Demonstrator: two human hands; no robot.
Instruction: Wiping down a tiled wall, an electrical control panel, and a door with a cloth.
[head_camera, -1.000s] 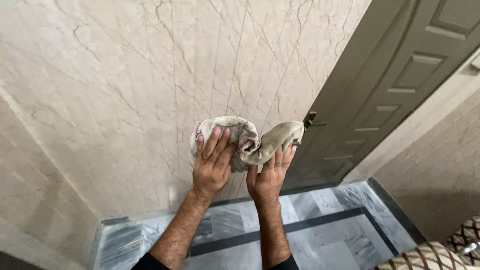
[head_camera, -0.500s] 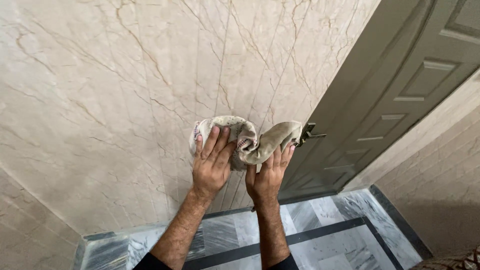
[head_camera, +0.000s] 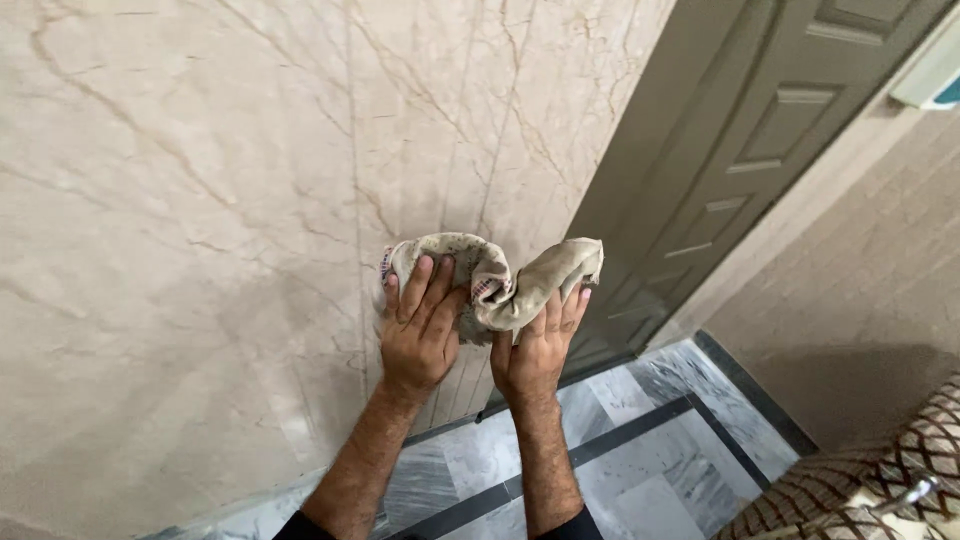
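Note:
A crumpled beige cloth (head_camera: 500, 280) with a small checked patch is pressed flat against a beige marble-patterned wall (head_camera: 200, 200). My left hand (head_camera: 420, 325) lies palm-down on the cloth's left bunch, fingers spread upward. My right hand (head_camera: 540, 345) presses the cloth's right end against the wall beside the door frame, fingers pointing up. Both forearms reach up from the bottom of the view.
A grey-green panelled door (head_camera: 740, 150) stands just right of the hands. Below is a grey marble floor (head_camera: 640, 470) with a dark border stripe. A brown patterned fabric object (head_camera: 880, 490) sits at the bottom right corner. A tan wall (head_camera: 860, 270) runs along the right.
The hands and cloth stay pressed on the wall in nearly the same spot. The camera view has shifted, and the patterned fabric at the bottom right has come back into sight.

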